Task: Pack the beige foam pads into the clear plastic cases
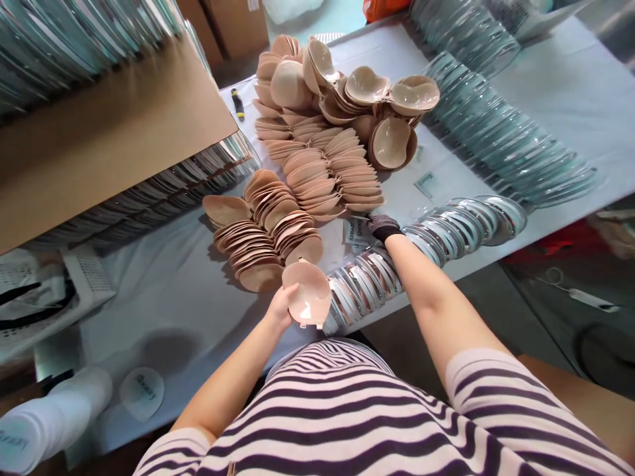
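Cup [308, 295] sits in my left hand [280, 309], hollow side up, my fingers curled under its left edge and pinching it so the inside faces me and the tab at its lower rim hangs free. It hovers just above the table edge [198, 311], right beside the near end of the row of clear trays [436, 241]. My right hand [383, 226], in a dark glove, reaches forward past the cup to a small white card [355, 230] lying at the top of that row; its fingers are bent down onto the card, but I cannot tell whether they have closed on it.

Beyond my left fingers lie beige cups [270, 235] nested in overlapping rows, so each can be slid off one by one; I cannot count them, there are too many. Farther out a looser heap [347, 99] shows about 6 cups turned open side up. I hold 1 cup, and 2 cards [426, 184] show, the other lying past my right fingers.
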A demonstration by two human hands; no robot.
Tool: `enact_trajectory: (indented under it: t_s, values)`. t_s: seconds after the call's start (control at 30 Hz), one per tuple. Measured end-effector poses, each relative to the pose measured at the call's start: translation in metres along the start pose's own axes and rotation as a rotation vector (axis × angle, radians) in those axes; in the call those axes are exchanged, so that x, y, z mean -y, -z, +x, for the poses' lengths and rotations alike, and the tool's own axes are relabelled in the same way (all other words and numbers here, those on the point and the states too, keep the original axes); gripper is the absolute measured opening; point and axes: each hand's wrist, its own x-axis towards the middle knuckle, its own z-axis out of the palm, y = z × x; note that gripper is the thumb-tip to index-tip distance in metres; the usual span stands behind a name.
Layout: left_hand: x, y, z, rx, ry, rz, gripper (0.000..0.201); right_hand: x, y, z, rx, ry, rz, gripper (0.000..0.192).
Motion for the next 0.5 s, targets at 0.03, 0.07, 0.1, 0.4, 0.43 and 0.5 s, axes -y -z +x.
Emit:
enact_trajectory:
  t_s: [0.03,0.07,0.1,0.4,0.43,0.5]
  values:
    - [0.000,-0.001,0.000,0.010,-0.010,-0.006,0.037,-0.001,0.006,-0.006,-0.039,-0.005,0.015,0.040]
    - [-0.001,-0.002,-0.001,0.017,-0.023,-0.013,0.037,0.000,0.013,-0.015,-0.100,-0.004,0.044,0.042]
    - [-0.001,-0.003,-0.002,0.014,-0.035,-0.021,0.037,0.002,0.020,-0.027,-0.174,0.018,0.087,0.043]
    - [0.005,-0.021,-0.018,0.211,-0.036,-0.103,0.035,0.055,0.023,-0.212,-0.442,0.787,0.374,0.026]
    - [0.008,-0.023,-0.020,0.187,-0.071,-0.107,0.033,0.057,0.018,-0.228,-0.484,0.750,0.360,0.027]
    - [0.018,-0.028,-0.024,0.094,-0.144,-0.128,0.029,0.062,0.006,-0.251,-0.567,0.611,0.310,0.030]
